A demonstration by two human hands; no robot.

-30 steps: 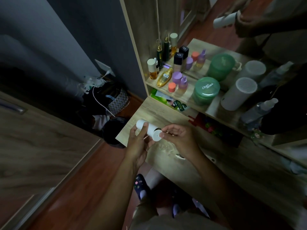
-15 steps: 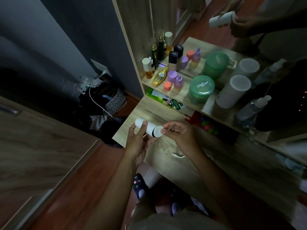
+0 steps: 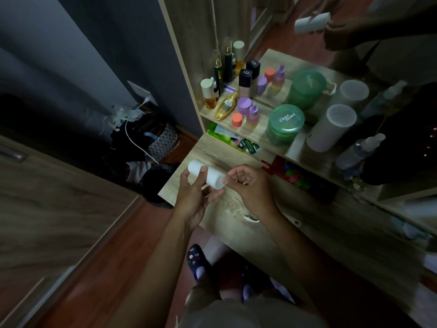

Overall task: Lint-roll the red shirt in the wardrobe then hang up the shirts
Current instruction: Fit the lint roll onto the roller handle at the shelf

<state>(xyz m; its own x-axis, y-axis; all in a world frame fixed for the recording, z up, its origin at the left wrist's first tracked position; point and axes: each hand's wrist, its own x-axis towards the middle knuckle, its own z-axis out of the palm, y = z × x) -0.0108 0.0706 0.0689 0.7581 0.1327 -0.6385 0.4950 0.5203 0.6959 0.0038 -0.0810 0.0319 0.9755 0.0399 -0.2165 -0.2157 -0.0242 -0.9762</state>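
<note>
Right hand [image 3: 248, 185] fingers now at lint roller [image 3: 208, 175] end, cap closed.

Only thing I can actually read is "Char miss" in white on the lid of the green jar [image 3: 285, 123]; the gold bottle [image 3: 226, 106] has a barcode-ish label and the green packets [image 3: 246, 144] have white print, but both are too small and blurry to make out.

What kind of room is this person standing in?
Probably a bedroom or dressing corner: a wooden vanity shelf crowded with perfume bottles stands against a mirror, and a slipper is on the wooden floor.
</note>
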